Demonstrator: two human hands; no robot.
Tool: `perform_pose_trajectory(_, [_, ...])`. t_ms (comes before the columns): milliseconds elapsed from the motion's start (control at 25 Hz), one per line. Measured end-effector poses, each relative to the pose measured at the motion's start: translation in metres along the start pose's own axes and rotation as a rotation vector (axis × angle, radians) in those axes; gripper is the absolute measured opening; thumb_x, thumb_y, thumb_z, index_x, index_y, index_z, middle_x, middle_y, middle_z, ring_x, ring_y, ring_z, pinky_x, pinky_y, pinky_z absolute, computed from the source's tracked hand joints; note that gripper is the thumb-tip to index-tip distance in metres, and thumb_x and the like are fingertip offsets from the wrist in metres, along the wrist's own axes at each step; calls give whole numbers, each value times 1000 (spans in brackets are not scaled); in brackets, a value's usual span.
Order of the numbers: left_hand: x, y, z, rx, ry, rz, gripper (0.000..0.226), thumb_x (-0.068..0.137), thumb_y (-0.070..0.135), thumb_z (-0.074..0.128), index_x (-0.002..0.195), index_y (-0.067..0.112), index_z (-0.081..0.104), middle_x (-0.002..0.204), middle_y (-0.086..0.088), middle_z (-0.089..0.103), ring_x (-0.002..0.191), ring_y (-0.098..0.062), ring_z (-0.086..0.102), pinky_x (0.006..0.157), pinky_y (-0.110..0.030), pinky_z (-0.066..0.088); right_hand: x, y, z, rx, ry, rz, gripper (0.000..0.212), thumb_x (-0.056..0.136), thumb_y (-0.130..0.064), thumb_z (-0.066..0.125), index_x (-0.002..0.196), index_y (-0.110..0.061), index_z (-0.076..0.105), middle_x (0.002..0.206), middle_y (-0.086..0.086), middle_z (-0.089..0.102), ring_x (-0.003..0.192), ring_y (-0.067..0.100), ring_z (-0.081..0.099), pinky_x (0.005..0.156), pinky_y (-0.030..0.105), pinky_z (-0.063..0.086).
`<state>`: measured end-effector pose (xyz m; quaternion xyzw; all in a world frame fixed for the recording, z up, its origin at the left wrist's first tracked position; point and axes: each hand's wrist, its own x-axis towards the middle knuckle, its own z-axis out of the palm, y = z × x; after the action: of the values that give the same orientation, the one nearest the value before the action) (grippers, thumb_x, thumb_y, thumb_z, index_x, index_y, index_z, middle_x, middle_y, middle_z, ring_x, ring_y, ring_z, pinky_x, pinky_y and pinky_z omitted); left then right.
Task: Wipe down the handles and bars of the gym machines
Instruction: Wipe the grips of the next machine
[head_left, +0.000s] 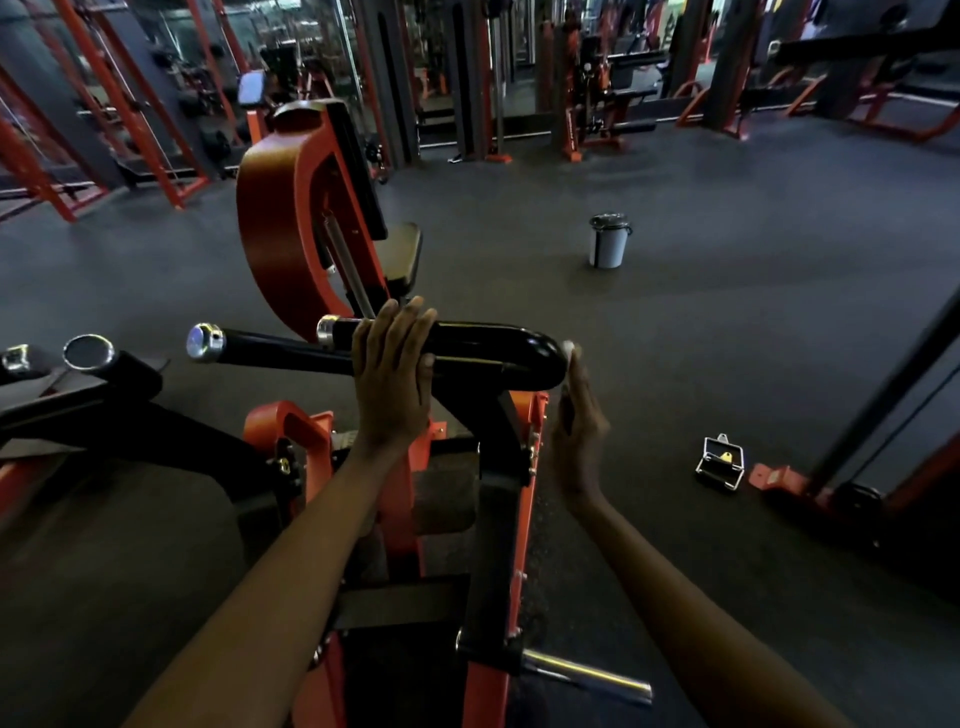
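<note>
The fingers (402, 325) of the left hand (392, 379) lie straight and close together over the top of a glossy black curved metal handle bar (483, 345), with the thumb pressed against the bar's near side; the palm rests on the bar rather than wrapping it. The right hand (574, 421) stands edge-on just beside the bar's rounded right bend, its fingers (576, 374) straight and together, and a small whitish piece (569, 347), perhaps a cloth or wipe, shows at the fingertips against the bend. Whether those fingers pinch it or only press it to the bar cannot be told.

The black bar runs left from the bend to a chrome end cap (328, 330). A second black bar (270, 353) lies just below and in front of it, ending in another chrome cap (204, 342). Both belong to an orange and black steel gym machine (291, 228) with a black padded seat (402, 254) behind the hands. Further left, two more chrome-capped black arms (88, 352) stick out.

On the dark rubber floor (727, 322) stands a small grey bucket with a dark rim (608, 241), well apart from the machine. A chrome cable-attachment handle (721, 462) lies on the floor to the right, near an orange machine foot (776, 475). Orange racks (130, 104) line the far wall.
</note>
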<state>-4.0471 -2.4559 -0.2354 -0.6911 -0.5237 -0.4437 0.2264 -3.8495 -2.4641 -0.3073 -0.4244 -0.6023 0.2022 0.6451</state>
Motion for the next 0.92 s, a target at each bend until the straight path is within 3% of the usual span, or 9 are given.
perform_pose_trajectory(80, [0, -3, -4, 7, -2, 51, 40, 103, 27, 26, 136, 13, 44, 141, -8, 46, 135, -29, 37, 117, -38, 15, -3, 1, -6, 107, 32, 277, 46, 94, -2, 47, 138, -13, 37, 138, 8, 48, 124, 9, 50, 104, 36, 44])
perform_pose_trajectory(160, [-1, -4, -3, 33, 5, 84, 40, 103, 27, 26, 137, 14, 43, 142, -7, 45, 136, -29, 36, 118, -37, 14, 5, -10, -4, 148, 180, 184, 43, 94, 1, 44, 135, -13, 41, 136, 3, 48, 124, 0, 48, 106, 26, 40])
perform_pose_trajectory(280, [-1, -5, 1, 12, 22, 70, 40, 103, 27, 26, 137, 14, 44, 142, -7, 45, 136, -28, 36, 117, -39, 16, 15, -23, 14, 138, 159, -36, 46, 91, 4, 40, 135, -10, 44, 136, 4, 50, 130, 18, 46, 108, 34, 38])
perform_pose_trajectory(360, [-1, -4, -1, 17, 12, 67, 40, 104, 28, 25, 137, 15, 43, 142, -7, 45, 136, -27, 35, 117, -39, 17, 12, -22, 19, 176, 188, 10, 48, 90, 10, 40, 133, -11, 48, 132, 4, 55, 126, 20, 50, 105, 37, 41])
perform_pose_trajectory(520, [2, -13, -18, 4, -46, 142, 39, 103, 27, 28, 134, 15, 49, 139, -9, 53, 135, -26, 39, 117, -41, 19, 27, -19, 17, 385, 238, 370, 32, 94, 2, 43, 115, -13, 62, 110, 1, 67, 107, 14, 61, 92, 23, 49])
perform_pose_trajectory(640, [26, -23, -27, 27, -42, 82, 39, 102, 27, 32, 124, 12, 60, 130, -8, 60, 130, -27, 46, 115, -43, 22, 38, -19, 27, 580, 212, 860, 25, 92, -3, 46, 73, -12, 59, 62, -1, 56, 64, 15, 50, 51, 15, 45])
perform_pose_trajectory(680, [31, -25, -28, 2, -35, 64, 38, 102, 26, 33, 118, 11, 63, 121, -8, 64, 122, -28, 52, 111, -42, 27, 33, -23, 29, 621, 183, 983, 26, 92, -2, 45, 68, -11, 53, 59, 2, 48, 59, 15, 43, 48, 17, 42])
perform_pose_trajectory(800, [32, -27, -30, -50, 8, 149, 34, 100, 24, 37, 98, 9, 67, 96, -7, 68, 94, -28, 63, 91, -38, 37, 31, -53, 29, 594, 295, 1158, 24, 94, 6, 37, 82, -3, 55, 62, 10, 48, 60, 14, 46, 88, 29, 50])
perform_pose_trajectory(920, [30, -34, -24, -47, 25, 172, 38, 101, 29, 35, 99, 12, 69, 102, -2, 69, 98, -24, 63, 90, -37, 38, 40, -85, 7, 702, 381, 1119, 31, 97, 1, 34, 122, 5, 53, 91, 15, 63, 82, 19, 62, 97, 33, 44])
